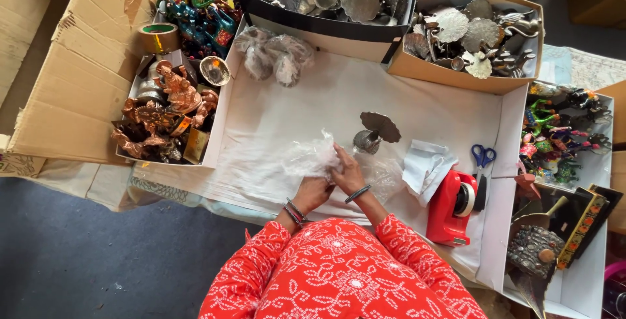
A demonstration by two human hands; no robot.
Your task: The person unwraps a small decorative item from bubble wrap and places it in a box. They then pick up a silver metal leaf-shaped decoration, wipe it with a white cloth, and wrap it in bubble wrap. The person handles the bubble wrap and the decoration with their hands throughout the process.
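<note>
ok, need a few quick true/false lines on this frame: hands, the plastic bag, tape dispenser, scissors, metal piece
1. Both hands, left hand and right hand, grip the clear plastic bag. True.
2. The red tape dispenser sits by the left hand. False: it stands on the person's right side.
3. The blue-handled scissors lie just beyond the dispenser. True.
4. The right hand holds the silver metal piece. False: it stands on the white paper, apart from the hands.
5. The box of copper-coloured figures is on the left. True.
</note>
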